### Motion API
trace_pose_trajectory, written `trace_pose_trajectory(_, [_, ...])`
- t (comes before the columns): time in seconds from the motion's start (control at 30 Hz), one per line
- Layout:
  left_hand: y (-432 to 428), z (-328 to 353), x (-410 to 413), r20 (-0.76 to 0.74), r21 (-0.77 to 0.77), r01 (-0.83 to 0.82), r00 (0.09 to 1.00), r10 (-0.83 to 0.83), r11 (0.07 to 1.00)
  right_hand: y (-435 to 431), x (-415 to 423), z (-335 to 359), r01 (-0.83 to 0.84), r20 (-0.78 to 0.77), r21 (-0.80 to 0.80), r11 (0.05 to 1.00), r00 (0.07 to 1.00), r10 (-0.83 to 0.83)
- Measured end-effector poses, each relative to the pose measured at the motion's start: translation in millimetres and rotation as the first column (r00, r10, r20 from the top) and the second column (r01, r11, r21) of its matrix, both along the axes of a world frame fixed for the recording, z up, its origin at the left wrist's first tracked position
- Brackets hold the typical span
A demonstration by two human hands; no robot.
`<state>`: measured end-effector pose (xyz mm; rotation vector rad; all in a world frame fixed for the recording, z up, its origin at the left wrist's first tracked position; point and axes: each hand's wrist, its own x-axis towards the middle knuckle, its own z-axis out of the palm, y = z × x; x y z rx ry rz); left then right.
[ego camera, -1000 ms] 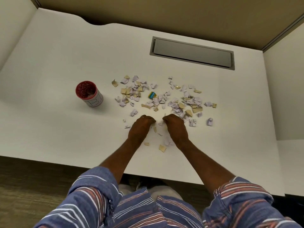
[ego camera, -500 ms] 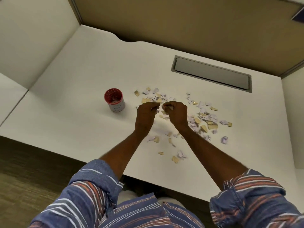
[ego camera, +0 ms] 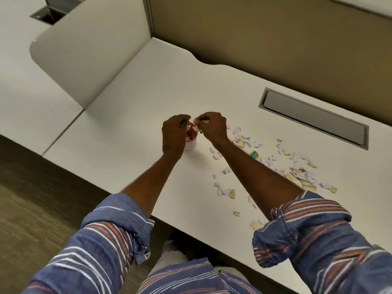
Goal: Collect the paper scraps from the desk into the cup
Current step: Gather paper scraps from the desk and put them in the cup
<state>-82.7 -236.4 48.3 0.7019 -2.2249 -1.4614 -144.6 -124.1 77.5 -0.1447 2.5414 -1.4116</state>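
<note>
**One head-worn view, looking down**

The single wide-angle camera sits above the person's striped sleeves (ego camera: 110, 240), facing forward and down over the white desk (ego camera: 148, 85). Both hands (ego camera: 191, 130) meet near centre frame; the partition wall (ego camera: 275, 39) rises beyond them.

White desk (ego camera: 131, 115), cup (ego camera: 192, 143), paper scraps (ego camera: 297, 168)
</note>
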Motion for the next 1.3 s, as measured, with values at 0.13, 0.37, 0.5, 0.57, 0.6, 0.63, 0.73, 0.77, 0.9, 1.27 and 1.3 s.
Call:
trace_pose_trajectory(0.13, [-10.9, -4.7, -5.5, 0.061, -0.023, 0.031, 0.998, -0.03, 0.999, -23.7, -4.5, -5.6, -0.02, 0.015, 0.121, 0.992, 1.0, 0.019])
trace_pose_trajectory(0.37, [-11.8, -13.4, -12.7, 0.161, -0.022, 0.116, 0.981, -0.111, 0.993, -46.6, -9.7, -12.5, -0.018, 0.095, 0.252, 0.967, 0.995, -0.006])
trace_pose_trajectory(0.5, [-14.3, -17.1, -13.9, 0.197, -0.069, 0.175, 0.968, -0.159, 0.982, -55.2, -13.2, -12.1, -0.037, 0.153, 0.291, 0.956, 0.988, -0.008])
trace_pose_trajectory(0.57, [-17.1, -18.0, -14.4, 0.209, -0.058, 0.187, 0.963, -0.171, 0.981, -57.5, -14.8, -9.9, -0.058, 0.181, 0.302, 0.952, 0.984, 0.002])
trace_pose_trajectory(0.6, [-18.5, -18.3, -14.3, 0.212, -0.063, 0.194, 0.961, -0.177, 0.979, -58.5, -15.7, -8.5, -0.069, 0.192, 0.306, 0.949, 0.981, 0.01])
trace_pose_trajectory(0.63, [-19.8, -18.4, -14.0, 0.214, -0.077, 0.205, 0.959, -0.184, 0.976, -59.2, -16.6, -6.8, -0.082, 0.201, 0.311, 0.947, 0.979, 0.019])
trace_pose_trajectory(0.73, [-22.2, -21.0, -9.9, 0.194, -0.107, 0.234, 0.958, -0.211, 0.966, -60.0, -17.5, -2.5, -0.102, 0.221, 0.316, 0.943, 0.975, 0.031])
trace_pose_trajectory(0.77, [-22.5, -22.0, -7.8, 0.186, -0.118, 0.241, 0.958, -0.217, 0.963, -59.9, -17.5, -0.9, -0.101, 0.222, 0.318, 0.943, 0.975, 0.029])
trace_pose_trajectory(0.9, [-22.9, -21.1, -1.3, 0.155, -0.123, 0.24, 0.963, -0.22, 0.963, -60.4, -17.9, 3.4, -0.097, 0.24, 0.322, 0.942, 0.971, 0.018])
trace_pose_trajectory(1.27, [-29.8, -20.6, 4.8, 0.145, -0.139, 0.263, 0.959, -0.243, 0.955, -52.2, -14.6, 1.5, -0.05, 0.217, 0.297, 0.954, 0.976, -0.016])
trace_pose_trajectory(1.3, [-30.6, -21.0, 4.8, 0.146, -0.143, 0.26, 0.96, -0.24, 0.955, -51.8, -14.5, 1.7, -0.043, 0.212, 0.298, 0.954, 0.977, -0.022])
